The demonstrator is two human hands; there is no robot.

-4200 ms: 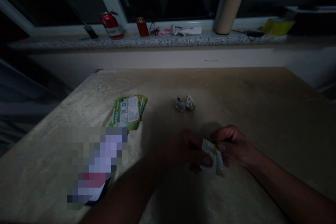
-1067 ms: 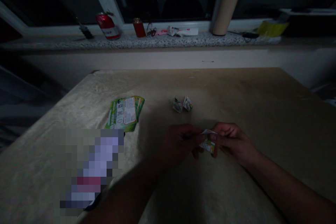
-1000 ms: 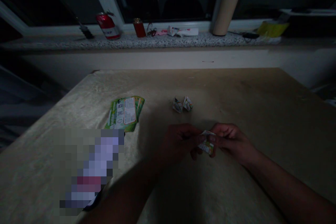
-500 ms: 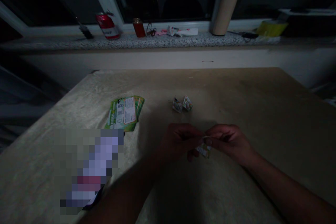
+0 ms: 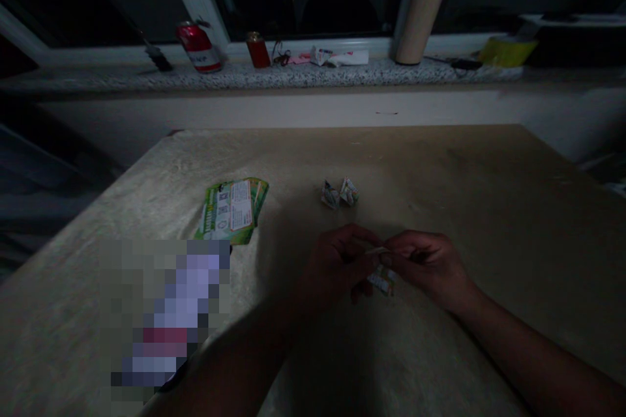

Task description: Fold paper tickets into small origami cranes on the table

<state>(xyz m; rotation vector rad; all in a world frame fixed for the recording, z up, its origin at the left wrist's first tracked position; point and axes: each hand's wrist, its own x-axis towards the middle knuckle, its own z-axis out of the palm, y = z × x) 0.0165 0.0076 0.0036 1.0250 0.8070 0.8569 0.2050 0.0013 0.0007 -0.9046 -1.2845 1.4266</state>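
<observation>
A small printed paper slip (image 5: 382,278), partly folded, is pinched between both hands just above the table (image 5: 489,195). My left hand (image 5: 335,260) grips its left side with fingers curled. My right hand (image 5: 426,264) pinches its upper edge with thumb and fingers. Two small folded paper pieces (image 5: 339,193) lie on the table a little beyond my hands. A green and white printed leaflet (image 5: 233,210) lies flat to the left.
A blurred-out object (image 5: 169,319) rests at the table's near left. On the stone windowsill (image 5: 274,76) stand a crushed red can (image 5: 196,47), a small red container (image 5: 257,50), scattered wrappers (image 5: 340,57), a cardboard tube (image 5: 421,6) and a yellow item (image 5: 506,51).
The slip was larger and flat between my hands; now it is folded smaller, and my hands have drawn closer together over it. Nothing else on the table has moved.
</observation>
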